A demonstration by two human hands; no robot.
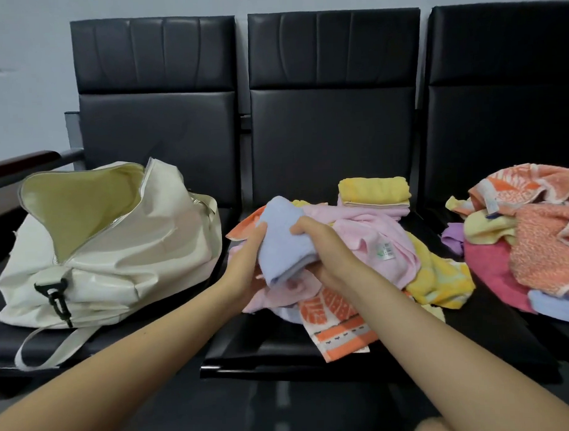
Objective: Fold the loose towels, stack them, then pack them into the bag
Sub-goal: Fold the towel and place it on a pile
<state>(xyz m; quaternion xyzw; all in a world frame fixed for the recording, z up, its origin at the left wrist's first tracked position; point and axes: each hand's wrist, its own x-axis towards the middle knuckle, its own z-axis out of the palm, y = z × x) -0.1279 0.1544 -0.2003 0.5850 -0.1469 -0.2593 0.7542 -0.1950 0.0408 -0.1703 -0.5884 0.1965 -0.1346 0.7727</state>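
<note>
Head view: left hand point(246, 265) and right hand point(323, 252) both curled round a light blue towel point(282, 244), held just above the loose heap on the middle seat point(281, 347). Thumbs on top, fingers tucked beneath; blue cloth bunched and partly doubled over between them.

Below and around: a pink towel point(374, 241) with a small printed tag, an orange patterned towel point(335, 323) hanging toward the seat's front edge, a yellow towel point(440, 280) sprawled to the right. Behind the heap, a short folded stack point(374, 193), yellow on top, pink under it. On the right seat, a second loose pile point(529, 239) of orange, magenta, pale yellow and lilac cloth.

On the left seat, a cream bag point(110, 250), slumped, zip open, yellowish lining showing, black clip at one end.

Likely handling: terry cloth, light, soft, floppy, not slippery, nothing to break; no shape of its own unless pulled taut. Best taken by two corners of one edge and spread flat before halving. Bag walls limp, so mouth probably needs holding open at packing.

Seats: black padded vinyl, smooth, faintly shiny.
</note>
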